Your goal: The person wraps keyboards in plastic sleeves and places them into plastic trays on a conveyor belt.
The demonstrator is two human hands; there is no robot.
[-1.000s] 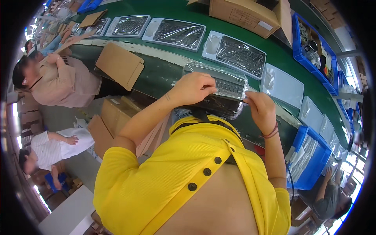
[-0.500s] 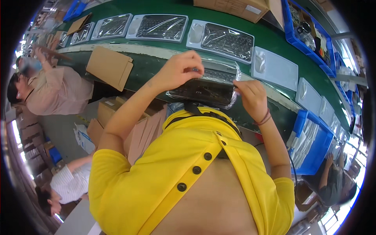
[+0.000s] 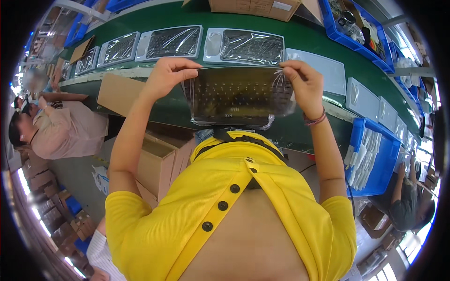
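A dark, glossy, see-through sheet [image 3: 239, 96] is stretched in front of me, its far edge held level. My left hand [image 3: 168, 80] pinches that edge near its left corner between thumb and fingers. At the opposite corner my right hand [image 3: 305, 86] pinches it too, and clear creases fan out below the fingers. Rows of keys show dimly through the sheet. Beneath its near side lies a dark keyboard [image 3: 229, 119] in clear plastic film, close to my waist; most of it is covered.
Beyond my hands, pale trays with film-covered keyboards [image 3: 252, 48] line the green bench, with plain pale trays [image 3: 323, 71] to the right. A cardboard sheet [image 3: 117, 93] lies left. A blue bin [image 3: 375, 180] holds white packs. A cardboard box [image 3: 253, 8] and blue crate [image 3: 358, 46] stand behind. Co-workers are on both sides.
Both hands have moved up and apart. My left hand has gone from above the keyboard to the sheet's left corner, and the sheet is now drawn taut between the hands.
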